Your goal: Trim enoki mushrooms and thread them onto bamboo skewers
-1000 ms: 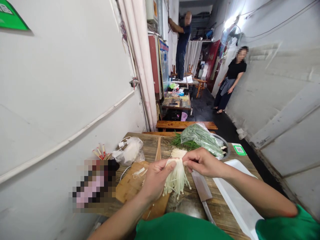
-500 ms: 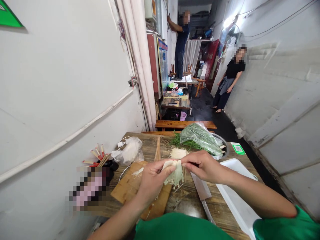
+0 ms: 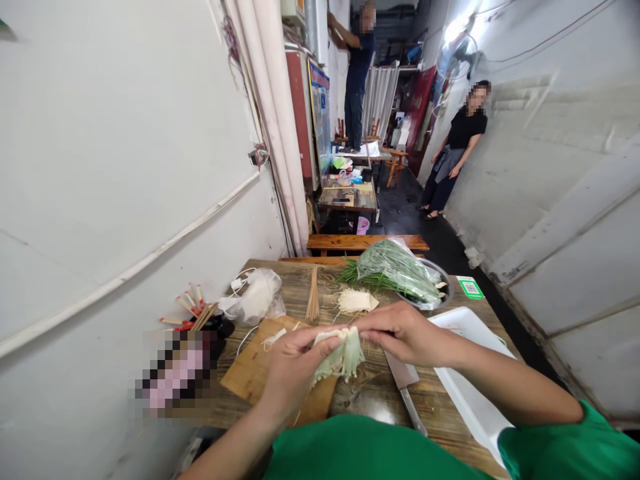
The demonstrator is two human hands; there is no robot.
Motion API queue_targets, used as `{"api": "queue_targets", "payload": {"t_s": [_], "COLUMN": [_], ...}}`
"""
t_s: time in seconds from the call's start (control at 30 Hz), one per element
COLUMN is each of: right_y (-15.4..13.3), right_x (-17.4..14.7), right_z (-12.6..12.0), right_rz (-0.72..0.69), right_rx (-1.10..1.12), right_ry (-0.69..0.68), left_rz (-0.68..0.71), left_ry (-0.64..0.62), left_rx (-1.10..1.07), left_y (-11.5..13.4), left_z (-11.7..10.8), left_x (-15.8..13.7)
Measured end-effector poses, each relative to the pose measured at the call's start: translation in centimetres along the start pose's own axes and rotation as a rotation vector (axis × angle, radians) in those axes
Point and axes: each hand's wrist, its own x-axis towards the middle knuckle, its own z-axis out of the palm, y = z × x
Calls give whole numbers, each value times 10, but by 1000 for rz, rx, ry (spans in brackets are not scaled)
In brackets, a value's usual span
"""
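Over the table, my left hand (image 3: 295, 357) is closed around a bunch of enoki mushrooms (image 3: 347, 357), thumb on top, with the pale strands hanging down. My right hand (image 3: 413, 333) pinches at the right end of the bunch; its fingertips hide what they grip. Below my left hand lies a wooden cutting board (image 3: 245, 373) with a few loose strands on it. More enoki mushrooms (image 3: 356, 301) lie just beyond my hands, beside a bundle of thin bamboo skewers (image 3: 313, 300). A cleaver (image 3: 403, 377) rests flat under my right hand.
On the right stands a white plastic tray (image 3: 457, 393). Bagged green vegetables (image 3: 400, 270) sit in a metal bowl at the back. A crumpled plastic bag (image 3: 257, 297) and a skewer holder (image 3: 200, 313) are on the left. Two people are farther off, one standing on a table.
My left hand has shifted slightly left and the mushroom bunch now looks more spread out. My right hand stays close to its end. The whole view has moved a little.
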Motion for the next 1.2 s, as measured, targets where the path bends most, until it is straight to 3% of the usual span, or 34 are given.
{"api": "queue_targets", "payload": {"t_s": [0.37, 0.67, 0.9, 1.07, 1.2], "right_y": [-4, -17, -23, -20, -16], "right_x": [7, 6, 7, 10, 11], "right_z": [1, 6, 13, 14, 14], "right_rz": [9, -32, 87, 55, 51], "right_rx": [6, -109, -141, -28, 50], "right_ry": [-10, -7, 25, -51, -36], "left_rz": [12, 20, 126, 120, 129], "left_ry": [74, -13, 97, 138, 143], "left_rx": [-2, 126, 176, 167, 142], "left_y": [6, 11, 15, 16, 12], "left_z": [-8, -10, -6, -7, -9], "left_x": [-4, -6, -12, -13, -12]}}
